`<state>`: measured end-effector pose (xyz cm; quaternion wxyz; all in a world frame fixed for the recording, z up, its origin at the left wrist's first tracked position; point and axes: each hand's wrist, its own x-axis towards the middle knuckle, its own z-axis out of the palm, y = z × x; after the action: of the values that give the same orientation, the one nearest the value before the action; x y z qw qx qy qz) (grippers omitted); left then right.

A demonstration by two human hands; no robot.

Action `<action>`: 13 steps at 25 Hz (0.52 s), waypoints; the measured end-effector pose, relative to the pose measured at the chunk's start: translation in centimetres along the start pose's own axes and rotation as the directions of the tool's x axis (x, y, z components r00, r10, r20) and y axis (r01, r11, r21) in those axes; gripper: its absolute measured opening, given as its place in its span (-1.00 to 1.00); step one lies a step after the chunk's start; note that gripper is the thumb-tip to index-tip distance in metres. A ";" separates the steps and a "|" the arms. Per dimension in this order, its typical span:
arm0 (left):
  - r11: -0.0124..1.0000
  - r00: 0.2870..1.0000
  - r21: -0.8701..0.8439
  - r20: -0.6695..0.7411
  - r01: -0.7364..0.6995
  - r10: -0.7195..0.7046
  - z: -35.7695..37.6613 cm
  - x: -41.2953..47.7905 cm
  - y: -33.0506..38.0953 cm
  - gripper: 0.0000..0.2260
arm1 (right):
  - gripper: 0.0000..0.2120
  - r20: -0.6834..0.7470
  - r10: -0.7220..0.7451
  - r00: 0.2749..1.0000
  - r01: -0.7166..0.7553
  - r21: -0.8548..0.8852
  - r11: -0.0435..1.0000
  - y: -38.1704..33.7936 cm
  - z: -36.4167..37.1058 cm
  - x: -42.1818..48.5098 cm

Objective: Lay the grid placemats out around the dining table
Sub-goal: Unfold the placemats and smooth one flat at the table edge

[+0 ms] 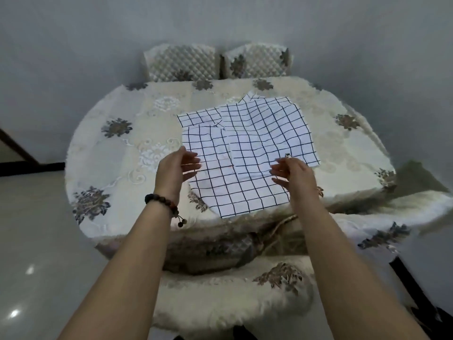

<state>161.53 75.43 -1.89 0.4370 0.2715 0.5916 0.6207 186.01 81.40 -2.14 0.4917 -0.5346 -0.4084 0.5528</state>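
Several white placemats with a black grid (247, 153) lie overlapped in a loose pile in the middle of the round dining table (117, 153), which wears a cream floral cloth. The nearest mat reaches the table's front edge. My left hand (177, 168) hovers over the pile's left edge, palm turned inward, fingers apart, holding nothing. My right hand (293, 174) hovers over the pile's right part, fingers spread and empty. A bead bracelet circles my left wrist.
Two quilted chair backs (181, 62) (257, 61) stand at the table's far side. A cushioned seat (220, 298) sits right below me, another chair seat (416, 204) at the right. Glossy tiled floor (29, 241) lies to the left.
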 end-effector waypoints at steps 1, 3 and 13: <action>1.000 1.000 0.002 -0.030 -0.001 0.001 0.2 0.1 -0.1 -0.69 | -0.79 0.023 0.007 1.000 -0.007 -0.003 1.000 -0.1 -0.2 1.0; 1.000 0.997 0.002 -0.080 0.008 -0.007 0.5 0.5 -0.4 -0.69 | -0.79 0.047 0.026 0.999 -0.025 -0.014 1.000 -0.2 -0.5 2.9; 0.982 0.961 0.075 -0.230 0.173 -0.152 -0.6 7.5 -5.2 -0.78 | -0.83 -0.019 0.131 0.991 -0.133 -0.116 0.984 3.6 -0.7 11.0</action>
<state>158.59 81.19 -8.42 0.4039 0.1710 0.6858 0.5808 186.92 91.44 -7.81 0.4241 -0.5916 -0.4010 0.5562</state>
